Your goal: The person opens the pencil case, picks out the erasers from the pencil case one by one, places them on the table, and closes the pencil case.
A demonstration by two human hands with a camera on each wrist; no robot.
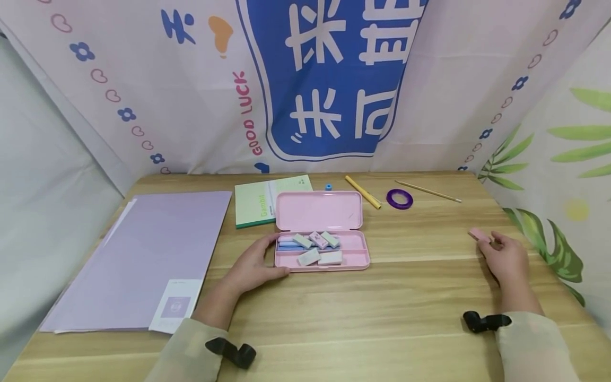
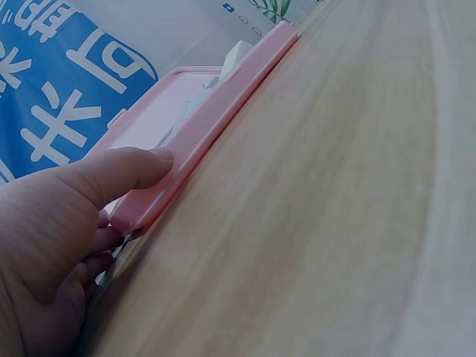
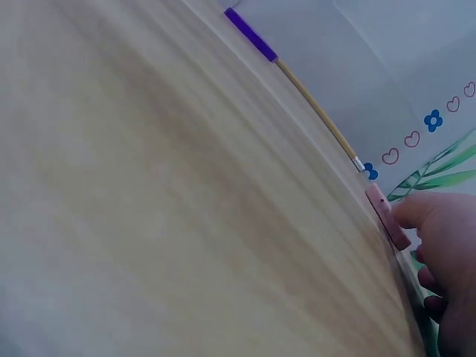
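A pink pencil case [image 1: 319,211] lies on the table with its lid raised at the back. Several pale green, pink and white erasers [image 1: 309,257] sit in its two compartments, along with blue items [image 1: 287,245] in the rear one. My left hand [image 1: 253,268] grips the left end of the case, thumb at the front wall and fingers round the far side. Out to the right, my right hand [image 1: 508,260] pinches a pink eraser [image 3: 385,214] low over the table. Part of that eraser hides behind the thumb.
Left of the case lies a big purple folder [image 1: 167,239]. A green notebook [image 1: 253,204] lies partly behind the lid. Along the back are a small blue item [image 1: 328,187], a yellow pen-like stick [image 1: 363,192], a purple tape roll [image 1: 389,200] and a pencil [image 1: 429,191].
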